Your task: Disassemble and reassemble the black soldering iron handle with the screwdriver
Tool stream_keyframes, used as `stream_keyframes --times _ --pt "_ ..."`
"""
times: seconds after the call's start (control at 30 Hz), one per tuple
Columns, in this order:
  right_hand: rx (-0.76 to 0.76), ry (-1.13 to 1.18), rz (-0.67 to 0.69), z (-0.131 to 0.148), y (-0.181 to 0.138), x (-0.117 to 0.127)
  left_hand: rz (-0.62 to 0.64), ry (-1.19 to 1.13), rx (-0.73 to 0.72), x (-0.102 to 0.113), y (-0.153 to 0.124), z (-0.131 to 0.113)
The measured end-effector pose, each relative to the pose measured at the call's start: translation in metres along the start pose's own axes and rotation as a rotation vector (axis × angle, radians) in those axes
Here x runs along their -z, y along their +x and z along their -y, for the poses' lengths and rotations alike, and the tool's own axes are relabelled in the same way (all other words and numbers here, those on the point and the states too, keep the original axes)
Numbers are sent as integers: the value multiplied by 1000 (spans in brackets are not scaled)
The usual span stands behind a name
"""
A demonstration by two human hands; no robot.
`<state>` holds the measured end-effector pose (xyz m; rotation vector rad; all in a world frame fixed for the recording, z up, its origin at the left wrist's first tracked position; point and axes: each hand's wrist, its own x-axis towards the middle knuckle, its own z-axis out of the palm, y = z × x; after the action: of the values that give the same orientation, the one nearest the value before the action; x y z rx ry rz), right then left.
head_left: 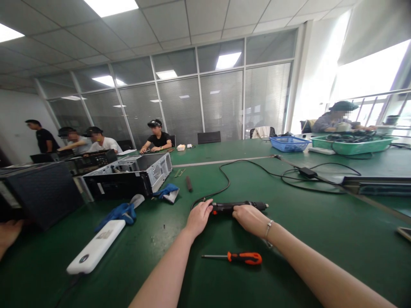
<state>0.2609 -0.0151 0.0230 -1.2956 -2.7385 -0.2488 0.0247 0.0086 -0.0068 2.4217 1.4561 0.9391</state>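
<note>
A black corded power screwdriver (224,208) lies flat on the green table (321,231). My left hand (199,217) grips its cable end, fingers curled round it. My right hand (248,217) rests closed over the middle of its body, with a bracelet at the wrist. Its black cable (224,179) runs away across the table to an adapter (308,172). An orange-handled screwdriver (239,257) lies on the table just in front of my forearms, touched by neither hand.
An open computer case (128,173) lies at the left with blue gloves (120,213) and a white power strip (96,247) beside it. A blue basket (289,143) and a green tray (353,145) stand at the back right. Several people sit at the far side.
</note>
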Motion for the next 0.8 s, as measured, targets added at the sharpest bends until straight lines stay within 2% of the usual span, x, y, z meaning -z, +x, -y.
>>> stream_keyframes --times 0.2,0.27,0.53,0.67,0.8 --pt "-168 186 21 -29 -11 11 -48 -21 29 -5 1 4" --pt "-198 173 26 -31 -12 12 -75 -32 12 -7 2 5" --pt "-54 -37 12 -8 -9 10 -156 -93 -65 -9 1 10" --pt "-59 -79 3 -6 -9 5 -170 -77 -53 -8 -1 9" --pt "-137 -93 25 -4 -3 -2 -162 -66 -49 -8 -3 8"
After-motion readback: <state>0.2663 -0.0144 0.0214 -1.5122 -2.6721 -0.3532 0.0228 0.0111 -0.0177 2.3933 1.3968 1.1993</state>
